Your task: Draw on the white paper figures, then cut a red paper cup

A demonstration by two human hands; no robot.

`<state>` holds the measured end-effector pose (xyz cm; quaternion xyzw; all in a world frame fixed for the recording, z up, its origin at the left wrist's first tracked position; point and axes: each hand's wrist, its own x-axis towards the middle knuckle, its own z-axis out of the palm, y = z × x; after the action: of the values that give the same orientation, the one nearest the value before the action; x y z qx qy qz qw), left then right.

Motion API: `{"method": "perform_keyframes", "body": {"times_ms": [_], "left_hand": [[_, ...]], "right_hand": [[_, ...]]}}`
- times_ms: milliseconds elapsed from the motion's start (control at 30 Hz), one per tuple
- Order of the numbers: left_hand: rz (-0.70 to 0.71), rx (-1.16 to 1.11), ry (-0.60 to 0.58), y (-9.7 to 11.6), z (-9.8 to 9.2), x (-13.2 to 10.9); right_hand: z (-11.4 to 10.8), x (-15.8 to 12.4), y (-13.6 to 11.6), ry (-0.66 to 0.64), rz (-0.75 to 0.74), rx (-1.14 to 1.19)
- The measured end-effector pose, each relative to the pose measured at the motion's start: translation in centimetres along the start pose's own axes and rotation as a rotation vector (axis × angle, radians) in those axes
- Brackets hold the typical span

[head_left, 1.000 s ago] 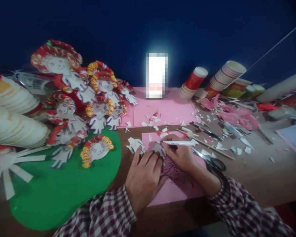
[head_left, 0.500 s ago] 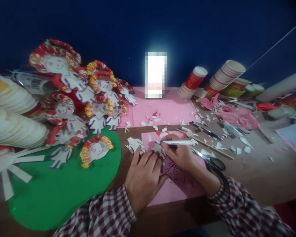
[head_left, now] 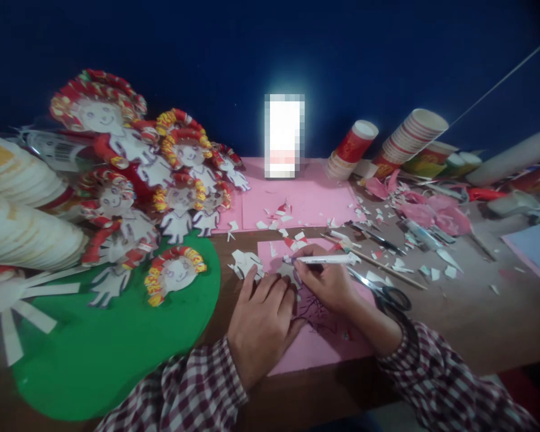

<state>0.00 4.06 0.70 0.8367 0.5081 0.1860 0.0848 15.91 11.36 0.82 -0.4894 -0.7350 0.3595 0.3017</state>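
Right hand (head_left: 327, 285): pinching white pen (head_left: 330, 260).
White pen: below and right of frame centre.
Left hand (head_left: 264, 318): palm down, thumb spread, on pink sheet (head_left: 315, 353).
Pink sheet: lower centre.

1. Showed pink on the paper sheet (head_left: 315, 352), scribbled with dark lines.
2. Ran white along the pen (head_left: 333, 260).
3. Carried maroon-and-white checks on the sleeves (head_left: 202, 378).
4. Spread plain green across the rounded sheet (head_left: 117, 366).
5. Topped white paper figures (head_left: 175, 227) with red and yellow.
6. Lay deep blue on the wall (head_left: 162, 36), brown on the bench (head_left: 477, 324).
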Motion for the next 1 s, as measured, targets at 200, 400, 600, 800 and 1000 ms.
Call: {"method": "perform_keyframes", "body": {"times_ms": [200, 400, 600, 800, 1000], "left_hand": [[-0.002, -0.002, 0.008, 0.00, 0.03, 0.08], [-0.002, 0.000, -0.001, 0.00, 0.01, 0.10], [0.004, -0.001, 0.024, 0.00, 0.08, 0.05], [0.001, -0.009, 0.010, 0.01, 0.03, 0.06], [-0.001, -0.003, 0.014, 0.03, 0.05, 0.07]], "right_hand": [[0.04, -0.01, -0.05, 0.000, 0.005, 0.010], [-0.02, -0.03, -0.47, -0.001, -0.001, 0.013], [0.03, -0.07, -0.14, 0.009, 0.010, 0.005], [-0.05, -0.05, -0.52, -0.004, -0.011, 0.007], [-0.05, -0.07, -0.33, -0.001, -0.010, 0.017]]}}
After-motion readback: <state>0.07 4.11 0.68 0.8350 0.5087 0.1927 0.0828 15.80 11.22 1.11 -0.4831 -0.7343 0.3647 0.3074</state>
